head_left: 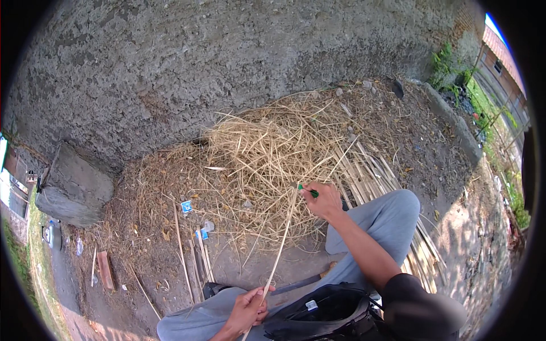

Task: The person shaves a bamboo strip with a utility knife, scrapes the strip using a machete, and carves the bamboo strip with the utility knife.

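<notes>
My left hand (248,310) is closed around the lower end of a long, thin bamboo strip (278,256), low in the view above my leg. The strip slants up and away to the right. At its far end my right hand (325,203) grips a small green-handled knife (314,194); the short grey blade lies by the strip, and I cannot tell whether it touches. Beneath and beyond the right hand spreads a heap of pale, curly bamboo shavings (261,148).
Split bamboo slats (364,176) lie beside my right knee, and a few sticks (182,250) to the left. A rough grey wall (227,51) rises behind the heap. Further left are a concrete block (79,184) and a brick (105,270). Blue wrappers (186,207) litter the ground. A black bag (324,310) rests at my lap.
</notes>
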### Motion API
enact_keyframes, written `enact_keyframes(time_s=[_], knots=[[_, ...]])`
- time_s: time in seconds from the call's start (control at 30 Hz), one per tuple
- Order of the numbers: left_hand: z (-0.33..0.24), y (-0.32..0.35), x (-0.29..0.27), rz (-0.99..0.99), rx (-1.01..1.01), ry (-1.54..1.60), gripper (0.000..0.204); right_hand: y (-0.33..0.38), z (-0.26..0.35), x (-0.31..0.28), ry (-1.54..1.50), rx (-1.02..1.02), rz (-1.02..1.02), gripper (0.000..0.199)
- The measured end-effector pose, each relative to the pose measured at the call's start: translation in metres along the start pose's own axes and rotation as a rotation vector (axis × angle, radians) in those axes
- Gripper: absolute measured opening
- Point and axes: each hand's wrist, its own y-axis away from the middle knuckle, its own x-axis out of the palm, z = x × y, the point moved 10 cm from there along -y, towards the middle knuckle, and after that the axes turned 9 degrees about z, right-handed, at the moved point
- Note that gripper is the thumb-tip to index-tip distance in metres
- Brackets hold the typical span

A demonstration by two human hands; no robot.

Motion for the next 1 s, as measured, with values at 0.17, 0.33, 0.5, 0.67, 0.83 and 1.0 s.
enact_keyframes(time_s=[0.17,0.33,0.5,0.67,0.83,1.0], knots=[[0.002,0.004,-0.006,0.027,0.005,0.061,0.035,0.0,-0.077,0.003,0.097,0.418,0.111,0.017],[0.003,-0.012,-0.034,-0.097,-0.046,0.059,0.033,0.021,-0.03,0.075,0.166,0.24,0.436,0.015],[-0.015,-0.013,-0.051,-0.269,0.19,-0.079,0.035,0.046,-0.037,0.099,0.485,0.225,0.697,0.02],[-0.049,0.008,-0.05,-0.518,0.45,-0.544,0.033,0.035,0.018,0.048,0.317,0.147,0.538,0.028],[-0.091,0.04,-0.036,-0.708,0.444,-1.054,0.032,0.025,0.077,-0.042,0.039,-0.024,0.105,0.023],[-0.169,0.069,-0.023,-0.69,0.51,-1.433,0.04,0.025,0.137,-0.077,-0.214,-0.199,0.063,0.032]])
